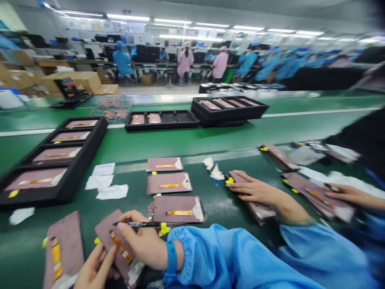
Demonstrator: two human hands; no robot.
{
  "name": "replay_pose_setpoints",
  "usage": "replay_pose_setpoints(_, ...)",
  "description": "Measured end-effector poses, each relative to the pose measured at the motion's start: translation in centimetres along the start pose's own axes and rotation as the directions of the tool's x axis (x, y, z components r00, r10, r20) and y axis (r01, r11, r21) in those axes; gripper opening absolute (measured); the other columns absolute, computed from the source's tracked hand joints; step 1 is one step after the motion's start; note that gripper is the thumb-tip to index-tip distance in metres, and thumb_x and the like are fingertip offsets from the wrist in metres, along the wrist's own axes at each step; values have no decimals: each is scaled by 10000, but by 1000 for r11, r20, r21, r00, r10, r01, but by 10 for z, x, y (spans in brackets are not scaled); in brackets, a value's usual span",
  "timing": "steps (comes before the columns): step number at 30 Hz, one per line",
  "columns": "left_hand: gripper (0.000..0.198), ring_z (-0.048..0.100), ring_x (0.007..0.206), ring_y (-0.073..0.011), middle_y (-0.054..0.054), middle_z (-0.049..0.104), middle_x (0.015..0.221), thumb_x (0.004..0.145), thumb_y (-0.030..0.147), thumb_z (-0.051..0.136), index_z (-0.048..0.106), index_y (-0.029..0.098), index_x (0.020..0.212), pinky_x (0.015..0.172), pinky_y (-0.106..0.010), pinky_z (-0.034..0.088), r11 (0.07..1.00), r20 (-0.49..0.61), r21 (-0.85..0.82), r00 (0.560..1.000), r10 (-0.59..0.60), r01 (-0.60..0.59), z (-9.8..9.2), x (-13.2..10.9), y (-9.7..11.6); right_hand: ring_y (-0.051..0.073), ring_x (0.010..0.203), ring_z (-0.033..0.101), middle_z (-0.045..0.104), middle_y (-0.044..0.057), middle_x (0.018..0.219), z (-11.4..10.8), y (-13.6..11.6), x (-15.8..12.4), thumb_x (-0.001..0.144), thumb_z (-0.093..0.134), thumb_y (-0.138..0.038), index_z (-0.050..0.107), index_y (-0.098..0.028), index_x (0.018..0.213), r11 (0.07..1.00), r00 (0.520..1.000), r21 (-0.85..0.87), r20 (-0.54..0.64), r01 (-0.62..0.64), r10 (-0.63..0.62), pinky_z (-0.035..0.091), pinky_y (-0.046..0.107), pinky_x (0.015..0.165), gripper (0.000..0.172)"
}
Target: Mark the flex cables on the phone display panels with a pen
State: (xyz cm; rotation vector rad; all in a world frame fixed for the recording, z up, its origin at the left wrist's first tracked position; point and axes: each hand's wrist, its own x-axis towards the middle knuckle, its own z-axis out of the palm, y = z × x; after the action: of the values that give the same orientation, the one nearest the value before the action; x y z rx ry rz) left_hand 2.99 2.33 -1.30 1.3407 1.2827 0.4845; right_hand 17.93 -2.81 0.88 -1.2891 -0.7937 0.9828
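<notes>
My left hand (98, 267) grips the lower left edge of a pinkish phone screen panel (105, 224) with an orange flex cable (120, 245) on its back. In my right hand (146, 243) is a black marker pen (141, 224), its tip over the panel's upper part. Whether the tip touches the surface I cannot tell. Left of my hands lies another panel (64, 245) with its own flex cable and a yellow tab. Beyond my right hand are panel stacks, the nearest stack (177, 208) beside my wrist.
A black compartment tray (87, 156) of panels stands at left; another tray (162, 120) and stacked trays (228, 108) sit farther back. White paper pieces (112, 192) lie on the green bench. At right, a co-worker's hands (261, 190) rest on panel stacks. People sit and stand in the background.
</notes>
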Motion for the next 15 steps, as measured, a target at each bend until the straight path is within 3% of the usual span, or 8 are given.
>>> replay_pose_setpoints(2,719,643,676,-223,-32,691,768,495,631,770,666,179,1045,588,-306,551,998,-39,-51,999,-27,25,-7,-7,11,160,893,592,632,23,951,-4,-1,-9,899,505,-342,609,-205,999,989,993,-89,0,118,-118,475,285,821,199)
replay_pose_setpoints(4,712,659,850,-232,-59,703,952,590,606,732,629,156,1132,724,-306,559,995,-160,-97,987,13,-29,-24,-14,18,166,924,586,626,35,966,-10,2,-18,919,480,-335,604,-202,1002,956,974,-186,40,226,-222,464,296,847,200)
replay_pose_setpoints(6,715,640,973,-227,-73,680,1076,681,577,676,564,147,1241,830,-306,536,990,-302,-90,950,77,-108,-46,-20,18,174,958,577,623,46,995,-15,9,-25,934,475,-315,597,-208,1023,910,943,-249,124,331,-308,456,313,869,185)
replay_pose_setpoints(9,709,645,955,-223,-76,691,1013,766,539,592,484,124,1331,824,-312,528,989,-456,50,878,145,-137,-79,-23,9,170,936,581,626,37,975,-18,21,-33,942,490,-280,594,-228,1022,852,890,-278,247,444,-383,465,309,843,142)
replay_pose_setpoints(12,637,663,873,-215,-81,700,940,821,491,505,489,91,1317,769,-303,533,967,-467,222,858,216,-123,-93,-16,-3,169,920,592,635,28,963,-18,28,-41,938,507,-267,597,-237,1021,811,846,-285,334,510,-415,476,305,832,126)
replay_pose_setpoints(15,525,667,842,-196,-78,703,929,856,413,443,539,95,1263,733,-273,527,934,-419,334,867,269,-128,-88,0,-10,177,902,606,647,30,946,-19,32,-44,938,510,-284,608,-234,1003,792,833,-300,350,532,-428,489,308,814,128)
